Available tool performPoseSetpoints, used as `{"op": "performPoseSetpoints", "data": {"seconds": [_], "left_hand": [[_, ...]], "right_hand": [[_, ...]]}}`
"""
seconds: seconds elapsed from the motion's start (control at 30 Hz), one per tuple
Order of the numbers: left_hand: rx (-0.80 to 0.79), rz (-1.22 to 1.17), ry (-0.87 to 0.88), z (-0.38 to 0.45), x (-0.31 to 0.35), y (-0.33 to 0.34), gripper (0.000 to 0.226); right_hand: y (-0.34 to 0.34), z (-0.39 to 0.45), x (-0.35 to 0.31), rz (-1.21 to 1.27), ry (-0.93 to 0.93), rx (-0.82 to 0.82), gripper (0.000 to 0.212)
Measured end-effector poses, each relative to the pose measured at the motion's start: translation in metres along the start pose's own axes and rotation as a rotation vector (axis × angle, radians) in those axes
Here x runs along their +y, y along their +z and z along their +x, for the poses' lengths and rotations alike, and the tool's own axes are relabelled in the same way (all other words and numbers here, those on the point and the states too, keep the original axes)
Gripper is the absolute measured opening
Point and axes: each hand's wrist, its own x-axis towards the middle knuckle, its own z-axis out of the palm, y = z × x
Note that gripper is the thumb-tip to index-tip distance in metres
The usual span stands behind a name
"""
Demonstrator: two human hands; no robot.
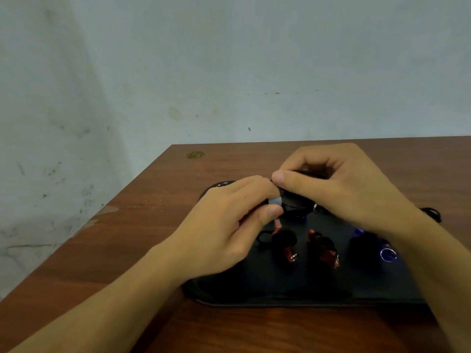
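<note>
Black mat (254, 289) on surface (153, 225). Above it, left hand (229, 220) pinches grey tip (275, 200). Right hand (331, 184) pinches dark piece (293, 197), touching the tip's right side. Joint axis runs left-right, both hands equally near.

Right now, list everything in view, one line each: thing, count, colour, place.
brown wooden table: one, reddish brown, against the wall
pale scuffed wall: one, grey-blue, behind the table
small round gold sticker: one, gold, table's far left corner
flat black fabric mat: one, black, on the table under both hands
translucent red earpieces: two, red-orange, mid-mat
translucent blue earpiece: one seen, blue, mat's right side
thin black cable: count unclear, black, between the hands
small pale grey rounded piece: one, grey, in the left fingers
small dark part: one, black, under the right thumb
left hand: pinches the grey piece
right hand: grips the dark part
</note>
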Motion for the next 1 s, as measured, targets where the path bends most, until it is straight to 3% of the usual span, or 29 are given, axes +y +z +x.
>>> {"op": "performPoseSetpoints", "data": {"seconds": [0.1, 0.2, 0.27, 0.43, 0.6, 0.77, 1.0], "left_hand": [[0.061, -0.141, -0.005, 0.001, 0.005, 0.003, 0.015], [0.148, -0.262, -0.044, 0.001, 0.010, 0.004, 0.012], [0.214, -0.297, -0.088, 0.001, 0.011, 0.005, 0.014], [0.357, -0.234, -0.264, 0.001, -0.001, 0.006, 0.016], [0.301, 0.016, -0.349, -0.002, -0.018, 0.004, 0.014], [0.147, 0.199, -0.211, -0.003, -0.015, 0.004, 0.017], [0.126, 0.173, 0.043, 0.000, 0.000, 0.003, 0.017]], "right_hand": [[-0.003, 0.000, 0.004, 0.291, 0.155, -0.093, 0.026], [0.000, 0.001, 0.008, 0.326, 0.191, -0.101, 0.019], [0.003, 0.002, 0.007, 0.249, 0.163, -0.072, 0.005], [0.017, -0.002, 0.008, -0.069, 0.025, 0.011, 0.024], [0.021, -0.005, 0.001, -0.413, -0.100, -0.035, 0.025], [0.019, -0.007, -0.009, -0.484, -0.224, -0.067, 0.020], [0.007, -0.002, -0.006, -0.254, -0.203, 0.047, 0.028]]}}
